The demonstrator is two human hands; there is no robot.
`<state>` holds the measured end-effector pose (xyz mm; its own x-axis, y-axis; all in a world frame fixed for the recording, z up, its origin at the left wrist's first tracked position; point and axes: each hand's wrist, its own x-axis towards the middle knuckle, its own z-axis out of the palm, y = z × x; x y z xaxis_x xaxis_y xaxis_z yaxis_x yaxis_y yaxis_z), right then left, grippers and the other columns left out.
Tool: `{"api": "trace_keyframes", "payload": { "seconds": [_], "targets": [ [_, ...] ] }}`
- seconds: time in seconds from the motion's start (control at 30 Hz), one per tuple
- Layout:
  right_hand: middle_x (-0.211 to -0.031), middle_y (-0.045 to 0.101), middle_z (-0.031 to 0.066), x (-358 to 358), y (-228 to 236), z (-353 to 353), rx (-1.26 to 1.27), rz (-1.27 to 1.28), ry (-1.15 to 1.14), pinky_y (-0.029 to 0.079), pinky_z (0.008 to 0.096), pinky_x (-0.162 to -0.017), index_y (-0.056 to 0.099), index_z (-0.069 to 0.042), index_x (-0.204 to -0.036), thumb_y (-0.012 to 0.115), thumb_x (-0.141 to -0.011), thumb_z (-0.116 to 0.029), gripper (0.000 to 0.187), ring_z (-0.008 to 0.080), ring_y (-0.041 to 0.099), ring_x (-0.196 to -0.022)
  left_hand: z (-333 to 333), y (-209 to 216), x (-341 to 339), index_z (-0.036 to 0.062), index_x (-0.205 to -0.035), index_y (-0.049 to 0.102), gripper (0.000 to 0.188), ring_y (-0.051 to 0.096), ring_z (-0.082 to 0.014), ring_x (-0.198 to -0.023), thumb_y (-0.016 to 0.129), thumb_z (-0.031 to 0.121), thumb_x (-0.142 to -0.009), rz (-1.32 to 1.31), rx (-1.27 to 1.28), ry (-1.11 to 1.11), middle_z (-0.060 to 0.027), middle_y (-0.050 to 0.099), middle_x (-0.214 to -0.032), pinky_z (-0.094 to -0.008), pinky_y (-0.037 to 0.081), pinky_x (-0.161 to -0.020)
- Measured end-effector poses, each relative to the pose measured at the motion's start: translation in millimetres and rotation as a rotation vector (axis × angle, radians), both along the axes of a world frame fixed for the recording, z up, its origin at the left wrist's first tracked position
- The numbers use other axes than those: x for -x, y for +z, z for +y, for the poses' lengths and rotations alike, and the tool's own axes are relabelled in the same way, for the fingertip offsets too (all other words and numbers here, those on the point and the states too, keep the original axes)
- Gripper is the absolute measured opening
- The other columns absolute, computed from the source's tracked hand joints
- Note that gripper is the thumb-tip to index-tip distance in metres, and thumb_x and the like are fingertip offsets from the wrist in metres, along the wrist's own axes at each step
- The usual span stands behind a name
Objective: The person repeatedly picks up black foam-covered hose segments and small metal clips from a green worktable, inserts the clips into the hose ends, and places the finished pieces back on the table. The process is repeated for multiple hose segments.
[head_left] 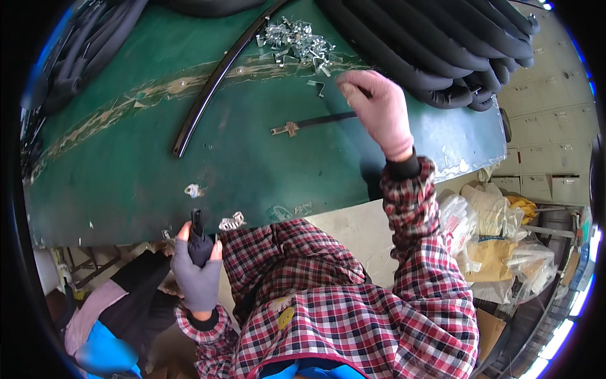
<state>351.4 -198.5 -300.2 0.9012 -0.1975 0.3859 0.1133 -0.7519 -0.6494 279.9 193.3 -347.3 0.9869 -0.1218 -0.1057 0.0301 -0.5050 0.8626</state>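
My left hand [199, 278], in a grey glove with bare fingertips, is closed around a black padded tube [201, 247] at the table's near edge. The tube's narrow bare end [197, 221] points away from me. My right hand [377, 107], in a pink glove, is raised over the table with its fingers curled together; whatever they may pinch is hidden. Under it lies a long dark tool [322, 120] with a metal tip and crosspiece, its other end covered by the hand. A single bent metal clip [317, 87] rests just left of my right fingers.
A pile of small metal clips [297, 44] sits at the far middle of the green table [252, 170]. A curved black tube [214, 88] lies left of it. Black padded tubes [435, 44] are heaped far right, more [95, 50] far left. Plastic bags [492, 246] stand beyond the right edge.
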Motion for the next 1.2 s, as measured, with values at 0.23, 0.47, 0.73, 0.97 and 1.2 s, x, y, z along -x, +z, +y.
{"api": "trace_keyframes", "payload": {
  "seconds": [0.23,0.47,0.73,0.97,1.2],
  "targets": [
    [-0.097,0.067,0.0054,-32.2,-12.4,8.2,0.566,0.068,0.179,0.054,0.0408,-0.081,0.074,-0.015,-0.097,0.065,-0.082,-0.006,0.02,0.0307,0.065,-0.096,0.8,-1.2,8.4,-0.0003,-0.136,0.055,0.059,0.06,-0.0126,-0.083,0.077,0.002,-0.082,-0.022,0.089,0.051,-0.0064,0.064,-0.097,-0.0293,0.052,-0.08],
    [-0.084,0.064,0.0092,-46.9,-32.8,3.1,0.466,0.021,0.152,0.054,0.0414,-0.072,0.07,-0.012,-0.084,0.067,-0.081,-0.011,0.004,0.0308,0.066,-0.082,-0.2,-1.2,0.0,0.0045,-0.13,0.059,0.061,0.065,-0.0216,-0.076,0.085,0.015,-0.076,-0.118,-0.043,0.07,-0.0098,0.065,-0.085,-0.0353,0.053,-0.075],
    [-0.1,0.068,0.0032,54.1,-45.4,161.4,-1.287,0.415,0.706,0.054,0.026,-0.079,0.065,-0.004,-0.109,0.069,-0.094,-0.007,0.016,0.01,0.063,-0.085,-1.4,34.0,33.5,0.0006,-0.114,0.062,0.039,0.067,-0.0208,-0.076,0.074,0.006,-0.077,-0.243,0.013,0.25,-0.0107,0.067,-0.087,-0.0339,0.054,-0.074],
    [-0.114,0.068,0.0008,102.6,-106.6,278.0,-1.873,0.442,0.637,0.049,0.0279,-0.097,0.064,-0.003,-0.119,0.071,-0.095,-0.011,0.026,0.011,0.063,-0.105,-1.8,23.9,38.5,-0.0004,-0.113,0.062,0.036,0.073,-0.024,-0.082,0.075,0.006,-0.08,-0.344,0.104,0.278,-0.0128,0.071,-0.09,-0.0357,0.057,-0.076],
    [-0.132,0.065,0.0073,108.8,-112.2,257.4,-2.062,0.566,0.761,0.043,0.04,-0.109,0.062,-0.003,-0.127,0.07,-0.094,-0.017,0.037,0.0222,0.059,-0.122,-6.0,4.9,33.1,0.0026,-0.118,0.062,0.043,0.074,-0.0321,-0.083,0.077,0.013,-0.079,-0.354,0.095,0.191,-0.0152,0.073,-0.092,-0.0406,0.058,-0.077]
  ]
}}
